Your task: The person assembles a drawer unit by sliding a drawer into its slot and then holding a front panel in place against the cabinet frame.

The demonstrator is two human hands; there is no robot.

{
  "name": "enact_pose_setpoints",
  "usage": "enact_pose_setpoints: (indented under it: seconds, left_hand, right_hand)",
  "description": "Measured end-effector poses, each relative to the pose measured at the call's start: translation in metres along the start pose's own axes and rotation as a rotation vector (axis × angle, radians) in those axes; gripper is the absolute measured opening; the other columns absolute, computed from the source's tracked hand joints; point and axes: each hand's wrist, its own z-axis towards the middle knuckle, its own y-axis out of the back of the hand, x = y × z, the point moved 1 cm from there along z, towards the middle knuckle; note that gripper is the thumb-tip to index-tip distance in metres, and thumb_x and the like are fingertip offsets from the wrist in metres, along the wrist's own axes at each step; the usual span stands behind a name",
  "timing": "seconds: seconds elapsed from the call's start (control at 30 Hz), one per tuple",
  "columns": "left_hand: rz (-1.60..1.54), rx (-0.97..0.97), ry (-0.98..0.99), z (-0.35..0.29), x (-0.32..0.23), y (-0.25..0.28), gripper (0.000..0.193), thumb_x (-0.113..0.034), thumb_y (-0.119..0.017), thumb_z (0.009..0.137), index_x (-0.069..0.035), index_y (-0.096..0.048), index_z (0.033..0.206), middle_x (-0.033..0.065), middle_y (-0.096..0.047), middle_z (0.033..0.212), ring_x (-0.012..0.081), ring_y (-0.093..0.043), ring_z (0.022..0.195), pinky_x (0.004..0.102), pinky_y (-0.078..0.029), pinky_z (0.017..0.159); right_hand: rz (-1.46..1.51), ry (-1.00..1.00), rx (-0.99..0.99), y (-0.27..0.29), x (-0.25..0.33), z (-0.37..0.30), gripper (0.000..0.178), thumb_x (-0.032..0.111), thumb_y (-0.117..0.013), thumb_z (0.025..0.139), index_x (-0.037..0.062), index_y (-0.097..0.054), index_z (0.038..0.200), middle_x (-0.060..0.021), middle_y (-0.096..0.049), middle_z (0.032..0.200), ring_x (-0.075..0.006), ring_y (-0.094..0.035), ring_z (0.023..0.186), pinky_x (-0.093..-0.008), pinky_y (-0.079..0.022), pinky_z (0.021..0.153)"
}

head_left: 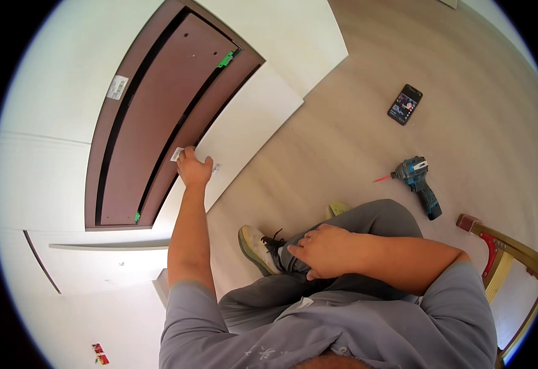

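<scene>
An open brown drawer point(158, 117) with black side strips and two green clips point(226, 59) sticks out of a white cabinet. My left hand point(194, 169) grips the top edge of its white drawer front point(250, 120). The fingers reach over onto the brown side beside a small white label point(177, 154), and the thumb lies toward the white face. My right hand point(325, 251) rests on my crossed legs with loose fingers, holding nothing.
On the floor to the right lie a phone point(405, 104) with its screen lit and a blue-black cordless driver point(418, 184) with a red bit. A folding ladder point(502, 258) stands at the right. Another white panel point(109, 246) juts out at lower left.
</scene>
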Motion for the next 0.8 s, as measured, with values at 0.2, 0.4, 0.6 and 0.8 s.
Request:
enact_pose_setpoints:
  seconds: [0.2, 0.4, 0.6, 0.8]
  left_hand:
    - [-0.056, -0.162, -0.057, -0.049, -0.010, 0.007, 0.055, -0.033, -0.087, 0.079, -0.010, -0.064, 0.123, 0.0151, -0.064, 0.124, 0.0403, -0.057, 0.120, 0.0558, -0.046, 0.101]
    - [-0.064, -0.411, -0.240, -0.122, -0.024, 0.011, 0.051, -0.038, -0.088, 0.079, -0.011, -0.067, 0.117, 0.0115, -0.068, 0.118, 0.0353, -0.063, 0.110, 0.0496, -0.047, 0.093]
    - [-0.096, -0.453, -0.333, -0.141, -0.022, 0.018, 0.047, -0.035, -0.085, 0.086, -0.010, -0.066, 0.121, 0.0110, -0.068, 0.124, 0.0335, -0.064, 0.113, 0.0497, -0.047, 0.096]
    - [-0.153, -0.027, -0.120, -0.111, -0.015, 0.040, 0.064, -0.030, -0.082, 0.087, -0.009, -0.060, 0.143, 0.0135, -0.063, 0.143, 0.0372, -0.055, 0.135, 0.0510, -0.044, 0.112]
  right_hand:
    - [-0.059, -0.010, 0.007, -0.007, 0.005, 0.003, 0.083, 0.047, -0.077, 0.095, 0.0006, -0.049, 0.157, -0.0179, -0.068, 0.141, -0.0354, -0.063, 0.134, -0.0477, -0.051, 0.108]
    - [-0.074, 0.005, -0.063, -0.022, 0.010, 0.002, 0.068, 0.047, -0.077, 0.095, 0.0035, -0.058, 0.144, -0.0180, -0.071, 0.134, -0.0357, -0.067, 0.127, -0.0499, -0.052, 0.104]
    - [-0.011, -0.157, 0.060, -0.029, -0.007, 0.031, 0.065, 0.045, -0.077, 0.095, 0.0051, -0.062, 0.143, -0.0186, -0.074, 0.127, -0.0389, -0.070, 0.122, -0.0512, -0.055, 0.101]
    - [-0.053, -0.240, 0.057, -0.038, -0.018, 0.064, 0.067, 0.047, -0.077, 0.093, 0.0065, -0.061, 0.144, -0.0228, -0.073, 0.128, -0.0426, -0.069, 0.122, -0.0520, -0.055, 0.101]
